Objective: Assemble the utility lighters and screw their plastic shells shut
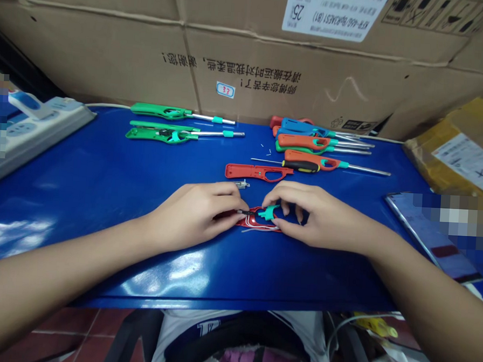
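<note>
My left hand (201,211) pinches the left end of a red lighter shell half (259,222) that lies on the blue table (103,184). My right hand (316,214) holds a small teal trigger piece (269,212) over that shell, fingers curled round it. Thin white wires trail from the shell's underside. Just beyond my hands lie another red shell half (258,172) and a small metal part (242,184).
Two or three green stick lighters (175,124) lie at the back left. A pile of orange, blue and teal stick lighters (320,147) is at the back right. A white power strip (29,129) sits far left, a phone (433,234) right, cardboard boxes (248,51) behind.
</note>
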### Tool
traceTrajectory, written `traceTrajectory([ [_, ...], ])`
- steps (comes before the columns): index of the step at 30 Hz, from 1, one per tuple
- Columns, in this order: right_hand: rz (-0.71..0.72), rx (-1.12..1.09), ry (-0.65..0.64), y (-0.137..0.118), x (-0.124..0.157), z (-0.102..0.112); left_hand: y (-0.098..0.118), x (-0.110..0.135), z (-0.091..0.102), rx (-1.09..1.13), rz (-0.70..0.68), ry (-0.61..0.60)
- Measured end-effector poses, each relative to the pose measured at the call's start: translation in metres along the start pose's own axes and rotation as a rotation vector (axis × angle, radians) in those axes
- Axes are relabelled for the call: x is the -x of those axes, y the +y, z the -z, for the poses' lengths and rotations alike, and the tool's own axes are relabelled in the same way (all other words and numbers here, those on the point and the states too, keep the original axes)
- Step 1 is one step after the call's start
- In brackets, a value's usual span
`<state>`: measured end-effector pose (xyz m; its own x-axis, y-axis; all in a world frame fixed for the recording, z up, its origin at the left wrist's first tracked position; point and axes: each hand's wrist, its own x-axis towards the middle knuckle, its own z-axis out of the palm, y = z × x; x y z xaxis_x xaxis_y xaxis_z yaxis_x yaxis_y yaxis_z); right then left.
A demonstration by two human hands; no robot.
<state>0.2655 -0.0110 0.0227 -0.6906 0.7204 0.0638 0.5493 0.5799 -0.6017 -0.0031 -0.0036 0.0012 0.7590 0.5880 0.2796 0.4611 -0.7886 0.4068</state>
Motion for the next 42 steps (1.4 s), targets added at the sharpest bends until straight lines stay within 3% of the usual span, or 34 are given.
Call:
traceTrajectory([
  [9, -0.068, 0.091, 0.054, 0.007, 0.000, -0.002, 0.003, -0.002, 0.001, 0.016, 0.017, -0.011],
  [16, -0.279, 0.348, 0.033, 0.010, -0.001, 0.000, 0.003, -0.002, 0.002, 0.033, 0.024, -0.016],
  [19, -0.306, 0.471, 0.106, 0.009, -0.002, 0.004, 0.003, -0.002, 0.003, 0.040, 0.025, -0.015],
  [22, -0.323, 0.462, 0.170, 0.008, -0.001, 0.008, 0.003, -0.001, 0.003, 0.043, 0.023, -0.012],
  [30, -0.169, 0.360, 0.056, 0.010, 0.000, 0.002, 0.002, -0.002, 0.001, 0.027, 0.019, 0.032],
  [36, 0.076, 0.201, -0.014, 0.002, 0.005, 0.004, 0.003, -0.002, 0.001, 0.038, 0.015, 0.039],
  [42, 0.126, 0.202, -0.065, 0.002, 0.005, 0.003, 0.003, -0.003, 0.001, 0.057, 0.023, 0.043],
])
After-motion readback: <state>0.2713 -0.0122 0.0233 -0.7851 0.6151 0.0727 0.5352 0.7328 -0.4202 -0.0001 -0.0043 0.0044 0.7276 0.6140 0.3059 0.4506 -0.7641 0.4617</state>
